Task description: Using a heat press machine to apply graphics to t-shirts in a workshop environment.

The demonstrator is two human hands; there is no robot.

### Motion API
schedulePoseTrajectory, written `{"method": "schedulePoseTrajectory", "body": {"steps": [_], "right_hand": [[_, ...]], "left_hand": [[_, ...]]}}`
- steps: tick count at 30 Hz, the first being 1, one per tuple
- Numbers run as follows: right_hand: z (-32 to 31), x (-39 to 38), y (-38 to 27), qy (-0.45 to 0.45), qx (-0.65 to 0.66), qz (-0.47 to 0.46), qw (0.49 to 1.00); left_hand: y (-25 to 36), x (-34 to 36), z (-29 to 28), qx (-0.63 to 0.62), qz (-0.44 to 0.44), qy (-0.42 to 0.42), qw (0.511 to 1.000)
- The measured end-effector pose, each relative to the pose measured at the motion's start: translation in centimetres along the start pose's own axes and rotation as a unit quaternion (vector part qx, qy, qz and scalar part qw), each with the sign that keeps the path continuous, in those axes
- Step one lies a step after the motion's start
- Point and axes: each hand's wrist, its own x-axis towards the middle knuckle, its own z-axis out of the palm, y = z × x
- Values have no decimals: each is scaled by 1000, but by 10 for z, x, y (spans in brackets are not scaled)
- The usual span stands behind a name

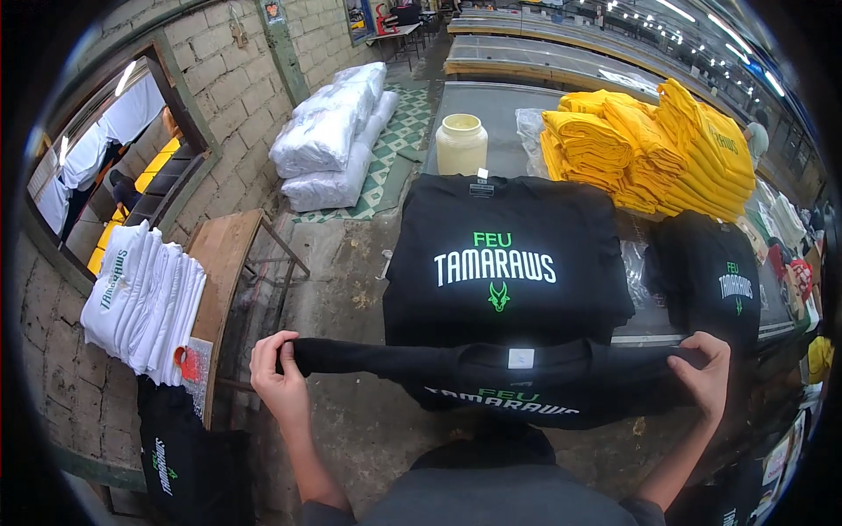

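Observation:
A black T-shirt [605, 377] is stretched out sideways between my two hands, its neck edge and white label uppermost and part of its green and white print facing up. My left hand [279, 361] pinches one end of the cloth between thumb and fingers. At the opposite end, my right hand [707, 366] grips the other shoulder or sleeve the same way. Just beyond it, a folded stack of black printed T-shirts [561, 228] lies on the grey table [649, 326]. The lower part of the held shirt hangs down out of sight.
Yellow folded shirts [649, 149], a cream plastic jar [461, 147] and another black shirt pile [702, 263] share the table. White shirts [145, 302] sit on a wooden bench [221, 272] at left, black shirts [189, 465] below. White plastic-wrapped bundles [329, 131] rest on the floor.

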Motion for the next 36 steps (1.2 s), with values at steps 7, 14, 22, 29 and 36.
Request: {"method": "schedulePoseTrajectory", "body": {"steps": [7,14,22,29,36], "right_hand": [[-12,43,15,31,80,22,996],[51,120,-4,-37,-13,-140,989],[64,140,-23,-7,-4,-189,982],[54,123,-39,136,-35,-144,980],[48,98,-52,282,-35,-130,950]], "left_hand": [[-8,41,7,-135,-136,90,977],[55,-16,172,-353,-68,-563,744],[105,-159,272,-315,30,-680,662],[141,-159,263,-276,60,-483,829],[156,-146,237,-402,185,-393,806]]}}
